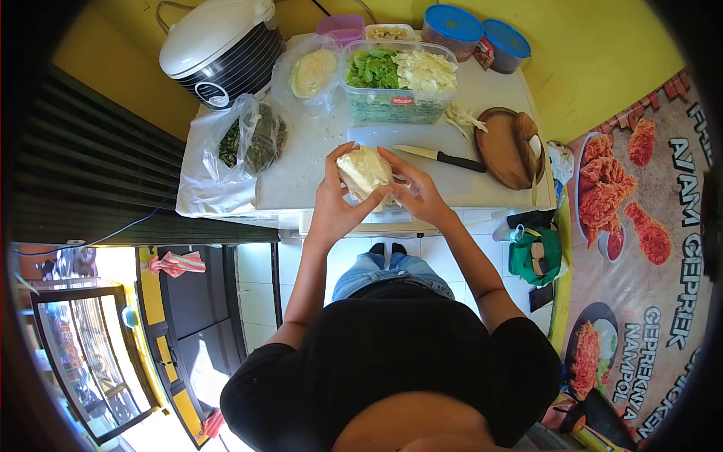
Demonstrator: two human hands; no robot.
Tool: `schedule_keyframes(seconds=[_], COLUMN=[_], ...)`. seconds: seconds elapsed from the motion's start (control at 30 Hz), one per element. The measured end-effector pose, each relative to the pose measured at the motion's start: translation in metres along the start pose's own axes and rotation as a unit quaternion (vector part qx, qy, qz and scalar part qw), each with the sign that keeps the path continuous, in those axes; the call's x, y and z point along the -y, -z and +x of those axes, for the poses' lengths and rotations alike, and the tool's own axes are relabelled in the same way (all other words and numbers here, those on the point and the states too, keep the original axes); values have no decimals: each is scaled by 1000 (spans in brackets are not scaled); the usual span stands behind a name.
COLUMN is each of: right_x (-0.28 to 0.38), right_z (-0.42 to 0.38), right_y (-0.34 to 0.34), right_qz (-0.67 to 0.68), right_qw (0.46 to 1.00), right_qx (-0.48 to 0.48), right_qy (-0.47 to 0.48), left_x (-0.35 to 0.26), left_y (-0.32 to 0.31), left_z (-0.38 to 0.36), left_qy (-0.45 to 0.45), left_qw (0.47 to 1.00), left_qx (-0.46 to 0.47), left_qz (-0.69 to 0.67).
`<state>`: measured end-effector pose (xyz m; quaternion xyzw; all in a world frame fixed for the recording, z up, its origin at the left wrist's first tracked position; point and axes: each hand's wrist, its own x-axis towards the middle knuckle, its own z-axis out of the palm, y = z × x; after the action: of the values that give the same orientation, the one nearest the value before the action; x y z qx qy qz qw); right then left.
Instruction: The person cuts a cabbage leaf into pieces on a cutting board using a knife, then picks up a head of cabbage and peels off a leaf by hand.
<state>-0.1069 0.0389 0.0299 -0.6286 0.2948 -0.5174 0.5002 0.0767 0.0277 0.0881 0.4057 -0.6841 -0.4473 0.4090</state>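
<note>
A pale piece of cabbage (363, 170) is held between my two hands, just above the front edge of the table. My left hand (331, 197) wraps its left side, and my right hand (416, 190) grips it from the right, with both thumbs at its lower side. Right behind it lies a white cutting board (361, 134). On that board rests a knife (440, 157) with a black handle, close to my right fingers and untouched. Beyond stands a clear plastic tub (399, 107) with green leaves and shredded cabbage in it.
At the right are a wooden mortar (497, 154) and cabbage shreds (463, 119). A bagged cabbage half (313, 73), a bag of dark greens (260, 139) and a rice cooker (222, 49) stand left. Blue-lidded containers (453, 22) are at the back.
</note>
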Motion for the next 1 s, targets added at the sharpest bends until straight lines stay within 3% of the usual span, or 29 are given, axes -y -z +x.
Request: schedule_keyframes(seconds=[0.07,0.17,0.23,0.27,0.37,0.43,0.57,0.67,0.73,0.77,0.83,0.87,1.0], right_x=[0,6,10,10,11,17,16,15,8,6,10,11,18], right_z=[-2,-3,0,-1,0,7,7,8,6,6,11,14,15], right_y=[2,2,-12,-16,-25,-29,-30,-25,-31,-30,-31,-31,-22], right_qz=[-2,-28,-98,-98,-23,154,147,25,108,108,196,174,146], right_qw=[1000,997,990,990,984,965,971,980,952,952,901,890,901], right_qx=[-6,-16,-105,-105,-166,-204,-187,-195,-277,-277,-379,-413,-397], right_qy=[1,-71,3,2,-54,-53,31,13,-73,-72,-85,-84,-92], left_x=[0,-3,-3,-3,-7,-3,-3,-4,-3,-2,-3,-3,0], left_y=[-1,-5,-11,-14,-19,-27,-31,-32,-33,-33,-37,-38,-41], left_z=[-1,-1,-1,-1,-1,-2,-2,-2,0,0,1,2,1], left_qy=[25,30,5,-19,-45,-78,-115,-120,-138,-153,-174,-195,-199], left_qw=[1000,999,1000,999,998,996,991,989,986,983,978,973,973], left_qx=[10,-2,-19,-36,-40,-47,-54,-70,-67,-63,-58,-51,-48], left_qz=[-10,-21,-14,-7,15,20,30,47,62,79,96,112,109])
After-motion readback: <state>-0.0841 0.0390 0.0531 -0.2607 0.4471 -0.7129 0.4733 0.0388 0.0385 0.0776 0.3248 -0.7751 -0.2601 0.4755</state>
